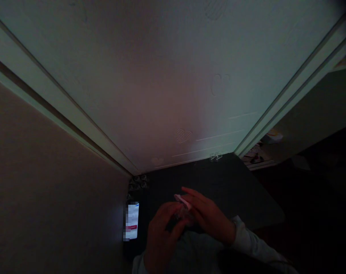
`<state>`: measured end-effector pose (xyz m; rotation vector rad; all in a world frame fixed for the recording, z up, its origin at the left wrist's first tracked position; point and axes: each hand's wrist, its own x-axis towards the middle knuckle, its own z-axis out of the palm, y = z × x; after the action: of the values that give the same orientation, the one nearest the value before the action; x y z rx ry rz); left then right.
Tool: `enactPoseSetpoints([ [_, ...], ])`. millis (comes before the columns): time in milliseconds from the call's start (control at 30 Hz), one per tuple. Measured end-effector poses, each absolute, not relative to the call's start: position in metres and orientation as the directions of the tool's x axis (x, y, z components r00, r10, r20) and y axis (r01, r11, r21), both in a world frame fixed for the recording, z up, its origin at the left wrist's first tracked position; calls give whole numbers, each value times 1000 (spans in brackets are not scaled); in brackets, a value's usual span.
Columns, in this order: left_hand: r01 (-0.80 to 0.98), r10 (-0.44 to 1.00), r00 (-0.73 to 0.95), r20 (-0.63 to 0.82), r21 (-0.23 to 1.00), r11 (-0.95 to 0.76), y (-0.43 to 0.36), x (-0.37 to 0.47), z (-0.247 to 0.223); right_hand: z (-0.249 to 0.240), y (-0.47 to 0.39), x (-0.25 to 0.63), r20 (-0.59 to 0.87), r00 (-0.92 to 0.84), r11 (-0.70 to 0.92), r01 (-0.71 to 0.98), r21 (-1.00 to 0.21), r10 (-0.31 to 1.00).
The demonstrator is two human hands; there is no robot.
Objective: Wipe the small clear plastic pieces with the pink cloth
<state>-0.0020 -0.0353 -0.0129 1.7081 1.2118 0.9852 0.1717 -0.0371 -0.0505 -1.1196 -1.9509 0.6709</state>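
In the dim head view both my hands meet low in the middle, in front of my body. Between them is a small pinkish piece [183,201] with something clear and shiny under it; its kind is too dark to make out. My left hand [163,222] is closed, with thumb and fingers pinching it from the left. From the right, my right hand [208,215] curls over it, one finger stretched out beyond. The fingers partly hide the piece.
Beneath my hands is a dark tabletop [230,186] against a pale panel [150,102] with heart shapes. A lit phone [132,220] is at the left. Small clear items [138,182] lie in the back left corner, others [215,156] at the back edge.
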Motion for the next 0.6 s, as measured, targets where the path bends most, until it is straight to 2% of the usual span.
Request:
enactPoseSetpoints([
  [200,325,944,259,202,903,-282,-35,-3,-22,-45,-33,178,296,-294,392,357,-848,909],
  [400,369,867,381,323,806,-462,-35,-5,-27,-48,-37,185,149,-321,219,192,-957,935],
  [500,378,848,404,344,781,-497,-36,-3,-26,-49,-37,186,72,-270,128,197,-972,960],
  [600,388,833,413,368,756,-527,-38,0,-25,-50,-35,182,91,-139,123,247,-961,986],
])
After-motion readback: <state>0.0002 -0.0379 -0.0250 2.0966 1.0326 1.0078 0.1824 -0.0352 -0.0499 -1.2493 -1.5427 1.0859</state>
